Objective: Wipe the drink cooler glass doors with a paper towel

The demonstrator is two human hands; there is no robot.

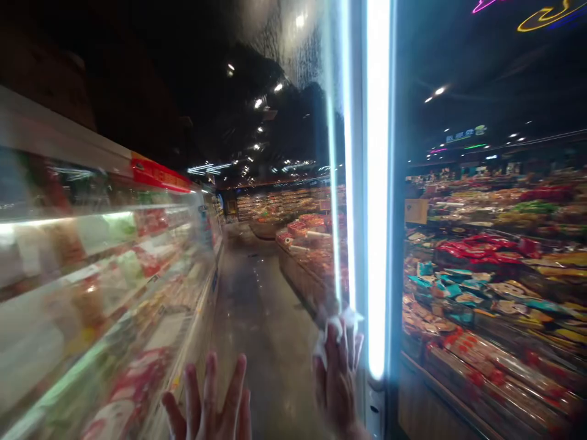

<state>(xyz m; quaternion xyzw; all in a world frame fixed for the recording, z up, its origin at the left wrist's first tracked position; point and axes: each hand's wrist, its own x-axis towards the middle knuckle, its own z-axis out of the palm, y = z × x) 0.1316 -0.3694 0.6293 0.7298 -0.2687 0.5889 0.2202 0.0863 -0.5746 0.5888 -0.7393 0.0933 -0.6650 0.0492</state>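
Observation:
My right hand (338, 388) presses a crumpled white cloth (352, 319) against a glass pane, close beside a bright vertical light strip (378, 183). The cloth shows around and between the fingers. It could be a paper wipe; blur hides its exact kind. Lower and to the left, my left hand (211, 406) is raised with its fingers spread and holds nothing. Whether its fingertips touch the glass I cannot tell. Misty moisture streaks mark the upper pane (302, 49). The light strip appears doubled in the glass.
On the left runs a lit refrigerated case (160, 275) with packaged goods, blurred. A grey floor aisle (257, 305) leads back between displays. At right, a wide bin (495, 293) is piled with colourful packets. Below the light strip is a metal frame part (375, 406).

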